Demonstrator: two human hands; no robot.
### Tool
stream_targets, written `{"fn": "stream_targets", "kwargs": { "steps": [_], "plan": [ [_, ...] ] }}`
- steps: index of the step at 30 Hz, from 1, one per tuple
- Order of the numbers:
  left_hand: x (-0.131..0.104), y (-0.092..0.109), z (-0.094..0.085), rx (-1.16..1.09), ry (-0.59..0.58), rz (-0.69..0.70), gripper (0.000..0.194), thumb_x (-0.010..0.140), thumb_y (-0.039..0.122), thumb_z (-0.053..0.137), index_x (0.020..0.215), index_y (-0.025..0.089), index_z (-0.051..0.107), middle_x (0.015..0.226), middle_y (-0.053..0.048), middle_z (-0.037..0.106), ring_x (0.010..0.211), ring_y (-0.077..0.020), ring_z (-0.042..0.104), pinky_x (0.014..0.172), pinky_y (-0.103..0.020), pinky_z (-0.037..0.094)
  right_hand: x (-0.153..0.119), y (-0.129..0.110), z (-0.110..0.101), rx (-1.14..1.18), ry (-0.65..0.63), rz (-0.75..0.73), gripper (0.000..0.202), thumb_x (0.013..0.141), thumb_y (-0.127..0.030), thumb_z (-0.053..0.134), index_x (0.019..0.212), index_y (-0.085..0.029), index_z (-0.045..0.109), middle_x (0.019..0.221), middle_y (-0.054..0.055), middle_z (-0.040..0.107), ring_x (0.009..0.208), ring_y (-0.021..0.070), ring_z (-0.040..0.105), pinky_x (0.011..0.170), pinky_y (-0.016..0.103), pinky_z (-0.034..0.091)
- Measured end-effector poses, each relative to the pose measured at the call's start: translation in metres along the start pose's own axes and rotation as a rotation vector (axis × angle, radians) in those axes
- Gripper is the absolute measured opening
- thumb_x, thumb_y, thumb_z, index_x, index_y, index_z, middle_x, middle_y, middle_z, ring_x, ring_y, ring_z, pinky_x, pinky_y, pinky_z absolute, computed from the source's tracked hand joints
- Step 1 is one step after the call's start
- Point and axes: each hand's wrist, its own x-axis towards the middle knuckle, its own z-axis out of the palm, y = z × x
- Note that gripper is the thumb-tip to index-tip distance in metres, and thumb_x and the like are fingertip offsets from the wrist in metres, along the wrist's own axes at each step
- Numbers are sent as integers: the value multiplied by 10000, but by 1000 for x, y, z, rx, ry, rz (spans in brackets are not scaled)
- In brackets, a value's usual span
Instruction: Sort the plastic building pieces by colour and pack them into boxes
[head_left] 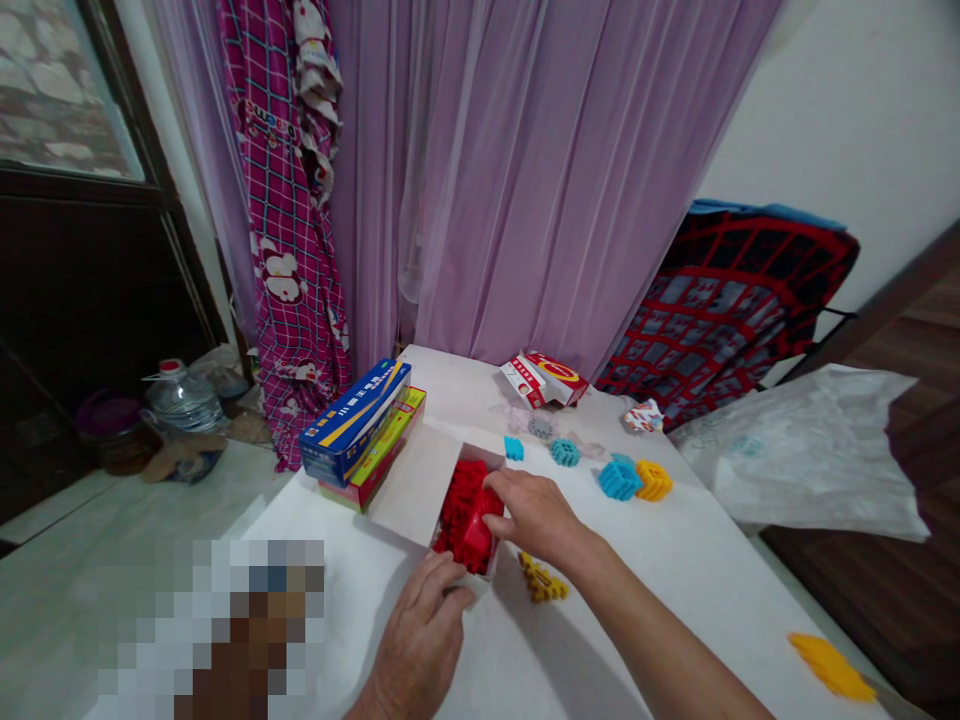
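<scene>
An open white box (pixel 416 480) lies on the white table, its flap spread to the left. Red pieces (pixel 459 510) fill it, with a smooth red item (pixel 480 528) on their right side. My right hand (pixel 529 510) reaches over the box's right edge, fingers curled at the smooth red item. At the near edge of the box rests my left hand (pixel 427 620), fingers bent against the rim; whether it pinches the rim is unclear. A yellow toothed piece (pixel 543 580) lies just right of the box.
Blue (pixel 360 415) and green-red (pixel 386 450) boxes lie at the left. Farther back is a red-white carton (pixel 544 380). Blue (pixel 619 478) and yellow (pixel 654 481) block shapes lie right, near a clear plastic bag (pixel 817 460). A yellow piece (pixel 831 667) lies front right.
</scene>
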Motion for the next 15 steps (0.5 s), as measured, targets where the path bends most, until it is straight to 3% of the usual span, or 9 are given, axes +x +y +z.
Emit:
{"fn": "stream_targets", "kwargs": {
  "steps": [5,15],
  "plan": [
    [1,0,-1,-6,14,1,355,819,-11,419,988,219,631,1091,-52,670,1191,-176,557,1041,-354,495,-2,-8,2,25,-41,-37,285,795,-365,631,1039,-218,652,989,61,711,888,214,642,703,289,373],
    [0,1,0,-9,-7,-5,350,824,-10,409,972,216,632,1044,-54,675,1141,-191,591,1020,-390,516,-2,-17,10,-4,-71,8,279,849,-422,603,1020,-210,664,1027,87,720,951,237,657,755,306,411]
  ]
}}
